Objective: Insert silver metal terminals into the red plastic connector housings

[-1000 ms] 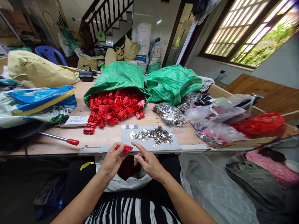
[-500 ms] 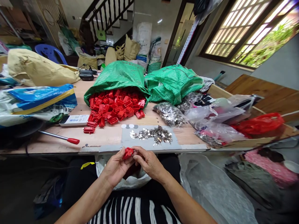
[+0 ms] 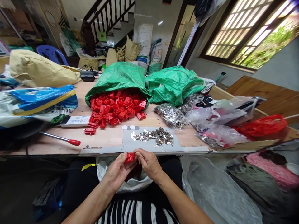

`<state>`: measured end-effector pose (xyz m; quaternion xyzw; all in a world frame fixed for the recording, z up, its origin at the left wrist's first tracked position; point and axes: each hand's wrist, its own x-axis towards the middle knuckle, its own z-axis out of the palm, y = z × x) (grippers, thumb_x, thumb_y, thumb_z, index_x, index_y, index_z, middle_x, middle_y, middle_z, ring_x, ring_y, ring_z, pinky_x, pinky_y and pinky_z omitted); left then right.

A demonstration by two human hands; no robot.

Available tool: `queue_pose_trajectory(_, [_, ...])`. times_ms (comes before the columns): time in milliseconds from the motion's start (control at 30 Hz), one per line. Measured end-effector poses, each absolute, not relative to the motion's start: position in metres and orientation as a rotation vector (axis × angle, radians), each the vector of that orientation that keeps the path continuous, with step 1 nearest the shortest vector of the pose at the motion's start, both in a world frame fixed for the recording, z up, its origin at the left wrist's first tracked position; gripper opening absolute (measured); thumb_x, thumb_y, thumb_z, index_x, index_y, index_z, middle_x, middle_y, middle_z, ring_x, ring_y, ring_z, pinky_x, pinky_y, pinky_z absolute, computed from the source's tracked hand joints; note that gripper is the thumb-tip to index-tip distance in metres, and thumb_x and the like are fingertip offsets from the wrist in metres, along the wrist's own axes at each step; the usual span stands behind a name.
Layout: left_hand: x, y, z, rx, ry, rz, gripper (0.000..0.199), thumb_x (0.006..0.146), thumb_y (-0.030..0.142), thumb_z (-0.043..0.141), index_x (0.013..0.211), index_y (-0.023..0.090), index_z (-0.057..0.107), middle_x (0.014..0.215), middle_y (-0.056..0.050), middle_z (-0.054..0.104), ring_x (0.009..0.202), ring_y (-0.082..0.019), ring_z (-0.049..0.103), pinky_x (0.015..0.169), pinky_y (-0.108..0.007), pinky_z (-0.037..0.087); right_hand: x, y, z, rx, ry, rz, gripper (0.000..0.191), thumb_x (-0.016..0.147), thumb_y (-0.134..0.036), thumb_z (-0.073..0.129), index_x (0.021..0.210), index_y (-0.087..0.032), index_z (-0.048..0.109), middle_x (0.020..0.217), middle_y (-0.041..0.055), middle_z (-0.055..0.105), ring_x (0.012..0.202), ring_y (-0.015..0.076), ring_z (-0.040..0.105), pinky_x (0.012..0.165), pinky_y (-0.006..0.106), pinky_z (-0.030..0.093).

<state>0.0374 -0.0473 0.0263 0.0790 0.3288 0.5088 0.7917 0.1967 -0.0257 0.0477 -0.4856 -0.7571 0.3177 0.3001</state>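
Note:
Just in front of the table edge, my left hand [image 3: 119, 169] grips a red plastic part [image 3: 130, 158] between thumb and fingers. My right hand [image 3: 148, 163] is pinched close against the right side of that part; whatever is between its fingertips is too small to make out. Beyond the hands, a pile of small silvery metal pieces [image 3: 161, 136] lies on a grey sheet [image 3: 127, 144]. A heap of similar red plastic parts [image 3: 116, 109] spills from a green woven bag [image 3: 121, 73]. Below my hands, a white sack [image 3: 101, 172] sits open in my lap.
A second green bag [image 3: 173, 82] and a clear bag of metal pieces [image 3: 170, 115] stand at the right, beside a wooden tray holding plastic bags [image 3: 219, 133]. On the left are a red-tipped lever [image 3: 74, 142], a white box [image 3: 76, 121] and a blue-white sack [image 3: 42, 99].
The view has shifted slightly, so the scene sits a little lower and further right. My right fingertips have closed into a tighter pinch beside the red part, which stays in my left hand.

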Motion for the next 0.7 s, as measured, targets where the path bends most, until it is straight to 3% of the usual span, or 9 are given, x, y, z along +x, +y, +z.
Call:
queue_pose_trajectory(100, [0.032,-0.049,0.009,0.407,0.926,1.069,0.023,0.072,0.036,0.075,0.073,0.017,0.062,0.082,-0.004,0.071,0.086,-0.020,0.068,0.088,-0.035,0.049,0.198,-0.013,0.046,-1.317,-2.005,0.853,0.034,0.099,-0.036,0.035,0.115,-0.022,0.062,0.063,-0.0016,0.062,0.060,0.0129,0.059,0.063,0.022,0.044])
queue_pose_trajectory(200, [0.027,-0.049,-0.007,0.630,1.106,1.079,0.031,0.059,0.035,0.083,0.079,0.017,0.067,0.087,-0.005,0.071,0.089,-0.021,0.064,0.089,-0.033,0.045,0.194,0.006,0.045,-1.316,-2.048,0.746,0.030,0.097,-0.031,0.040,0.117,-0.023,0.060,0.084,0.0020,0.068,0.077,0.0147,0.063,0.074,0.025,0.046])
queue_pose_trajectory(333, [0.023,-0.047,-0.022,0.791,1.196,1.036,0.034,0.059,0.041,0.080,0.083,0.019,0.070,0.096,-0.008,0.071,0.099,-0.025,0.060,0.092,-0.035,0.042,0.173,0.038,0.044,-1.295,-2.198,0.536,0.027,0.093,-0.025,0.049,0.118,-0.021,0.059,0.116,0.0073,0.062,0.105,0.0175,0.059,0.092,0.031,0.044])
queue_pose_trajectory(467, [0.023,-0.046,-0.031,0.799,1.213,1.051,0.032,0.060,0.041,0.078,0.083,0.019,0.071,0.093,-0.009,0.071,0.096,-0.027,0.061,0.090,-0.038,0.042,0.136,0.071,0.047,-1.258,-2.452,0.336,0.023,0.090,-0.019,0.051,0.111,-0.020,0.061,0.141,0.0070,0.046,0.114,0.0199,0.053,0.097,0.034,0.044])
queue_pose_trajectory(600, [0.022,-0.047,-0.033,0.784,1.228,1.054,0.032,0.062,0.039,0.078,0.084,0.018,0.072,0.095,-0.010,0.071,0.097,-0.027,0.061,0.089,-0.037,0.043,0.101,0.101,0.050,-1.311,-2.610,0.260,0.018,0.089,-0.017,0.050,0.103,-0.018,0.062,0.149,0.0063,0.035,0.116,0.0239,0.051,0.091,0.037,0.047])
queue_pose_trajectory(700, [0.019,-0.048,-0.031,0.777,1.200,1.027,0.032,0.061,0.038,0.079,0.084,0.018,0.072,0.094,-0.010,0.071,0.097,-0.026,0.061,0.088,-0.035,0.043,0.088,0.115,0.049,-1.303,-2.626,0.289,0.019,0.089,-0.014,0.050,0.103,-0.015,0.062,0.143,0.0110,0.044,0.113,0.0243,0.053,0.094,0.039,0.046])
